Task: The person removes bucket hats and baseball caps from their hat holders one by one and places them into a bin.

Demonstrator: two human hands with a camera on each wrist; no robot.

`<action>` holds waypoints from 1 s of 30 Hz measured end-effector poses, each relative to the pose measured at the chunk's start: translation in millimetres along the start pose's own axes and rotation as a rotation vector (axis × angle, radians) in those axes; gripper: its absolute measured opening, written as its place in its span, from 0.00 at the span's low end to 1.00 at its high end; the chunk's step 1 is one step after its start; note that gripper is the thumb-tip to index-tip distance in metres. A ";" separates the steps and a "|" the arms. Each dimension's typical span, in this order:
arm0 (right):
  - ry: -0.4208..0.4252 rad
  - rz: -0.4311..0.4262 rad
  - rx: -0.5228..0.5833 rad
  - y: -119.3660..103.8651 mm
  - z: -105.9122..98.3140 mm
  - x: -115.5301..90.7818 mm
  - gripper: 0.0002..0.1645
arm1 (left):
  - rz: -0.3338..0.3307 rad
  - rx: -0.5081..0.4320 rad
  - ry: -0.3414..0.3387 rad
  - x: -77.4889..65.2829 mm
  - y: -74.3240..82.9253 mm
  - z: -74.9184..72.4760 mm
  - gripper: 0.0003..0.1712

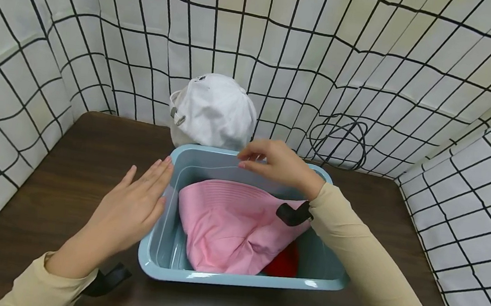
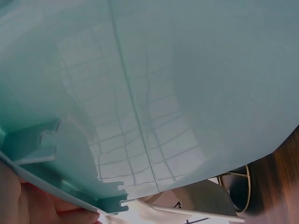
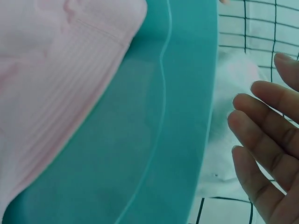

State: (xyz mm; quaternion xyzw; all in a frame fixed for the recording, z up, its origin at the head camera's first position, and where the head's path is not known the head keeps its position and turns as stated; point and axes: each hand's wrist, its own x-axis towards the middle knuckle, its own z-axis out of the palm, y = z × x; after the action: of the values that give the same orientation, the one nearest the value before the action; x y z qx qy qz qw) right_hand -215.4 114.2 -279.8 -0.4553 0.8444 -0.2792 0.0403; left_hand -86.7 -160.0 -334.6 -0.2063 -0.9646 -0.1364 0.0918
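Likely between grasps, with loose, empty hands at oblong blue plastic tub; perhaps next: gripping domed white cloth cap.

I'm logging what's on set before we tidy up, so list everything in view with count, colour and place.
Tub: one, light blue, middle of the table
Hat: one, pink, inside the tub
Cloth item: one, red, in the tub, partly hidden by the hat; exact kind unclear
Cap: one, white, just behind the tub
Coil: one, black, behind the tub to the right
Table: one, dark brown, under the tub
Walls: three, white with black grid lines, left, back and right
Straps: two, black, one at each wrist
Sleeves: two, beige, one on each arm
Left hand: one, bare, at the tub's left side
Right hand: one, bare, over the tub's back rim
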 end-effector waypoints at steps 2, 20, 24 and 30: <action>0.015 0.031 0.009 0.8 -3.7 2.8 0.09 | 0.002 0.002 0.004 -0.3 -0.8 -0.1 0.33; 0.218 0.211 0.001 17.2 -34.9 40.8 0.11 | -0.041 -0.001 -0.006 9.5 7.1 -2.6 0.30; 0.292 0.257 0.016 24.0 -35.9 53.5 0.11 | -0.041 -0.030 0.006 7.5 6.0 -0.2 0.30; 0.379 0.255 -0.013 29.6 -27.6 71.2 0.14 | -0.048 -0.037 0.031 2.7 4.3 -0.2 0.30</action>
State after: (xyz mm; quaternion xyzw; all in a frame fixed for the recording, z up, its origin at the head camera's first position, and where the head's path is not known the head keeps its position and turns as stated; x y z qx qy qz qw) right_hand -287.8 82.5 -258.4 -0.2844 0.8894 -0.3471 -0.0871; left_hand -87.2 -155.3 -332.9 -0.1827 -0.9650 -0.1597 0.0996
